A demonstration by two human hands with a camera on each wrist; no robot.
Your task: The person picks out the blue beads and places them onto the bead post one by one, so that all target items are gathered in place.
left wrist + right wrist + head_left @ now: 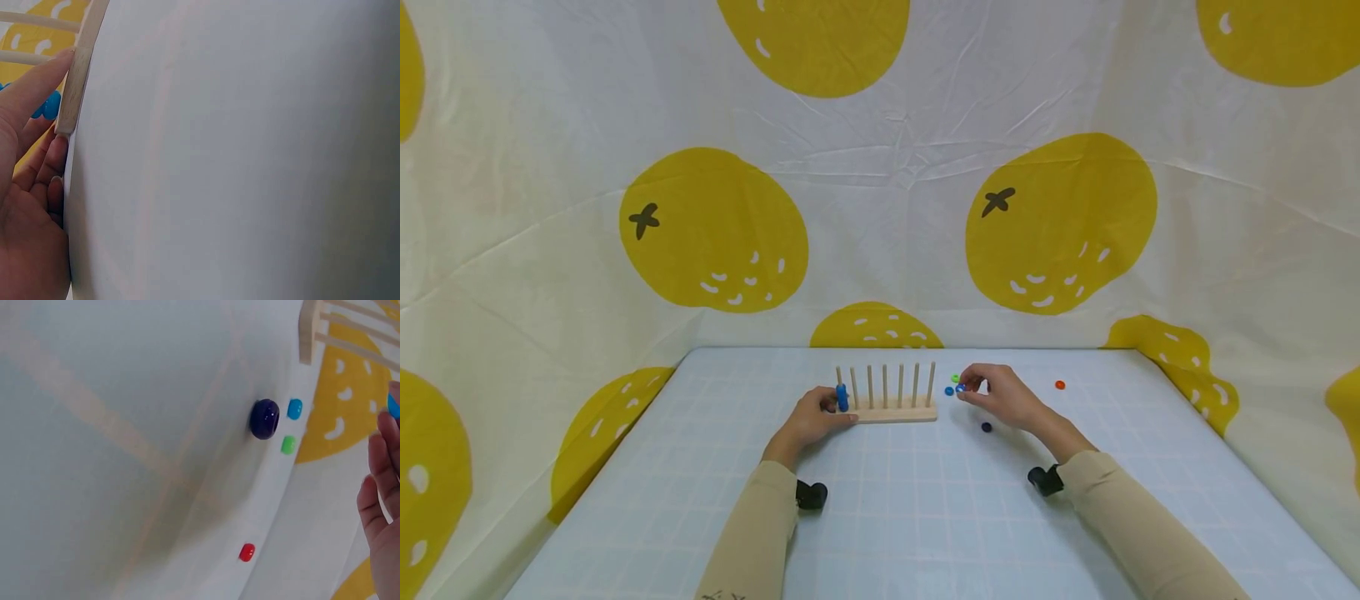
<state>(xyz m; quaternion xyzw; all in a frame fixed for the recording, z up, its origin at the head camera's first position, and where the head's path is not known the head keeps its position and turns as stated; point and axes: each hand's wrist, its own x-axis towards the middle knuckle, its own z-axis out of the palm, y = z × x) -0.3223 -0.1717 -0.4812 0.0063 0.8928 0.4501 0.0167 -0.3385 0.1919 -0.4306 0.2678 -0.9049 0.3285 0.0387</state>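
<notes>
A wooden peg rack (895, 415) with a row of upright pegs stands on the table. At its left end, my left hand (811, 418) grips the base, thumb along the front and fingers behind. Blue beads (842, 398) are stacked on the leftmost peg; they also show past the thumb in the left wrist view. To the right of the rack, my right hand (1009, 400) pinches a blue bead (394, 405) between thumb and fingertips, raised above the table in the right wrist view.
Near the right hand lie a blue bead (949, 391), a green bead (956, 378) and, closer to me, a dark purple bead (264, 419). Farther right sits a red-orange bead (1060, 385). A fruit-patterned cloth (887, 208) hangs behind the table and along its sides.
</notes>
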